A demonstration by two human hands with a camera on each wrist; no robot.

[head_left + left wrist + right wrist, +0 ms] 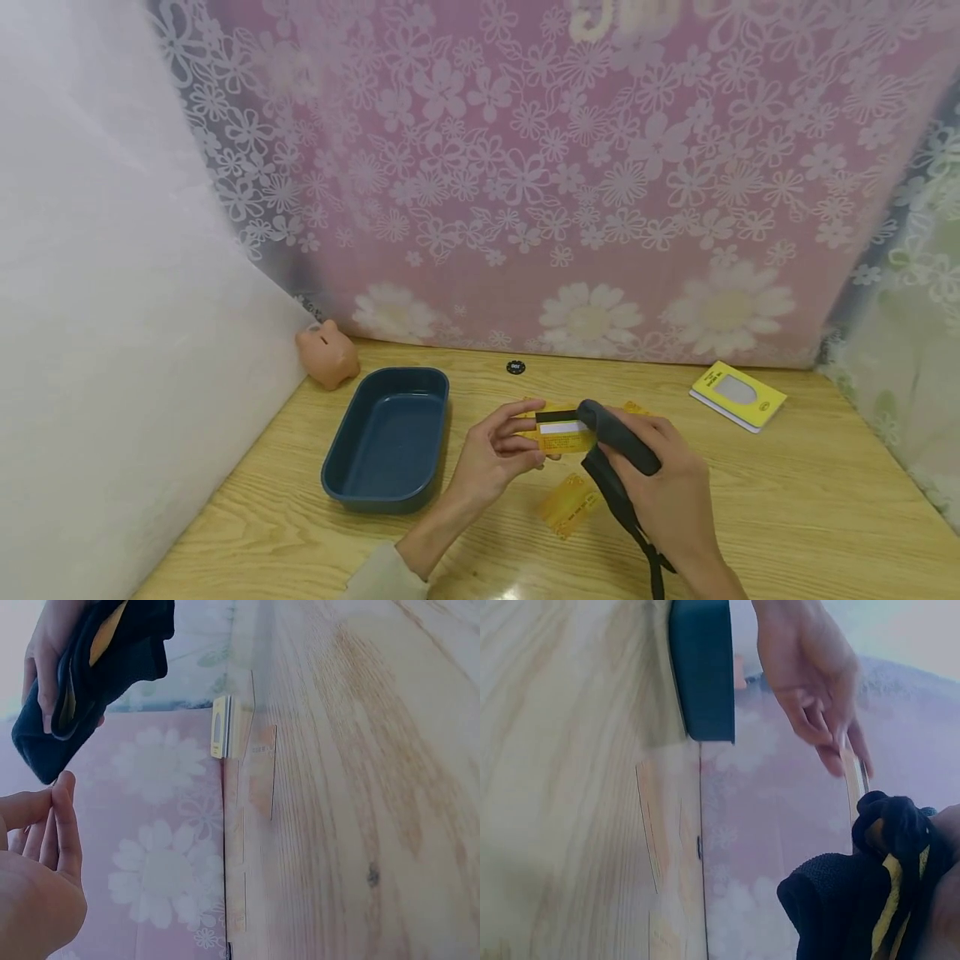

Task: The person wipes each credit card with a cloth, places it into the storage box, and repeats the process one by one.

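- "Pinching, right? Your left hand (480, 467)?"
- "Yes, thumb and fingers narrow on the gold card (562, 443), left end. You've got it up off the wooden table (795, 500), its black stripe and white strip showing."
- "And your right hand (675, 492)?"
- "Curled round the dark cloth (628, 442). It's folded, yellow showing inside from your wrist views, one strip hanging down. It covers the card's right end."
- "Anything under your hands?"
- "A loose gold card (567, 507) lying flat below them, print side up. More gold bits behind your hands, partly hidden; can't count them."
- "Left of you?"
- "Blue tray (384, 505), pink piggy bank (330, 358) just beyond it by the white wall (135, 317)."
- "Far side?"
- "Black chip (515, 367) near the flowered curtain (487, 208); yellow booklet (738, 396) off to your right."
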